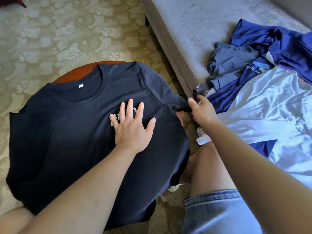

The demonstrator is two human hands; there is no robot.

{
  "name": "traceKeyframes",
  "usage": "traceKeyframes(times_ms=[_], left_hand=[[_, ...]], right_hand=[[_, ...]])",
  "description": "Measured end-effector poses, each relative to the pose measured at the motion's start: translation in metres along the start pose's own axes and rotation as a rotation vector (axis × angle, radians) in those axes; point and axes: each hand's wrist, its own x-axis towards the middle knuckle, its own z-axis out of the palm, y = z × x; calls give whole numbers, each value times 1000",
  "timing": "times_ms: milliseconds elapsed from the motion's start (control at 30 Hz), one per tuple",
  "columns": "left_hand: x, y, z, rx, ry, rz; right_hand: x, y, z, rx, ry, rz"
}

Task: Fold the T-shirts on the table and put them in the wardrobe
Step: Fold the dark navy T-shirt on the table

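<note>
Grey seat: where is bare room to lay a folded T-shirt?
Bare: the far part of the grey seat, between its left edge and the blue clothes. Crowded: its near part, under those, a grey garment and a white garment. The dark T-shirt covers nearly all the round table.

Home rm: floral carpet (50,39), grey couch (185,31) w/ clothes heap (253,68), round wood table (69,76).

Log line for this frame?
navy T-shirt: spread unfolded on table | left hand: flat on its chest | right hand: pinching its sleeve | sofa: more garments heaped
</note>
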Motion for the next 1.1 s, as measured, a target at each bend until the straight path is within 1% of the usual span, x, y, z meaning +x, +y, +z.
traceKeyframes(times_ms=[100,167,233,300,433,567,667,733,767,833,867,900,933,967,1000,1033,1100], left_hand=[[-1,0,-1,0,6,2],[-1,0,-1,1,7,1],[-1,-1,-1,-2,7,0],[-1,-2,0,-9,12,1],[0,-2,1,-20,27,5],[0,-3,1,-21,29,11],[-1,-3,1,-31,25,15],[-1,-3,0,-42,10,15],[-1,-4,-2,-61,0,15],[0,-6,-7,-194,23,6],[1,-9,-11,-315,65,-11],[1,-13,-16,-447,120,-40],[0,-18,-21,-556,179,-75],[-2,-26,-26,-599,231,-106],[-4,-35,-29,-564,264,-129],[-7,-46,-30,-487,273,-145],[-14,-69,-30,-347,227,-171]], right_hand=[[-1,-2,6,41,-194,229],[-2,-8,8,112,-259,285],[4,-10,10,220,-258,200],[10,-16,12,308,-193,70],[15,-33,12,233,-58,-118],[19,-50,9,158,14,-208],[21,-63,10,32,34,-303],[16,-75,15,-104,44,-414],[9,-81,19,-187,51,-503],[-10,-90,31,-403,56,-769],[-20,-90,41,-534,10,-921],[-29,-86,51,-667,-78,-1036],[-37,-79,62,-795,-180,-1107],[-44,-68,71,-916,-262,-1141],[-49,-57,78,-1013,-303,-1158],[-55,-47,82,-1068,-299,-1161],[-60,-35,84,-1071,-223,-1135]])
